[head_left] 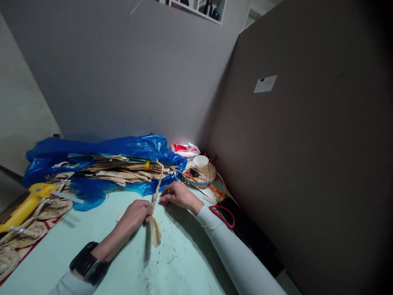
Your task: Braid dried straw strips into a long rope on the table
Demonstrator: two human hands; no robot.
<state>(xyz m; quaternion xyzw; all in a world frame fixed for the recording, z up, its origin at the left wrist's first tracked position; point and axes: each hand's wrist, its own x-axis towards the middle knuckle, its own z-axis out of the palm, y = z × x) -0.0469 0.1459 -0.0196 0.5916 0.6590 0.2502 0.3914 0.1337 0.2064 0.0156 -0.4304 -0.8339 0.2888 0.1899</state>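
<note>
My left hand is closed around the lower part of a braided strip of dried, pale plant husk. The braid rises above the fist, and its flat loose end hangs down below it over the table. Just right of the braid is my right hand, its fingers curled together and pointing left. Whether it pinches a strand there cannot be made out. Beyond both hands lies a bundle of dried husk strips with a yellow tie, on a blue plastic bag.
A yellow glue gun with its glue stick lies left on crumpled patterned cloth. Right of the hands are a woven tray with a paper cup, a red-and-white packet and red-handled scissors. Walls rise behind and to the right.
</note>
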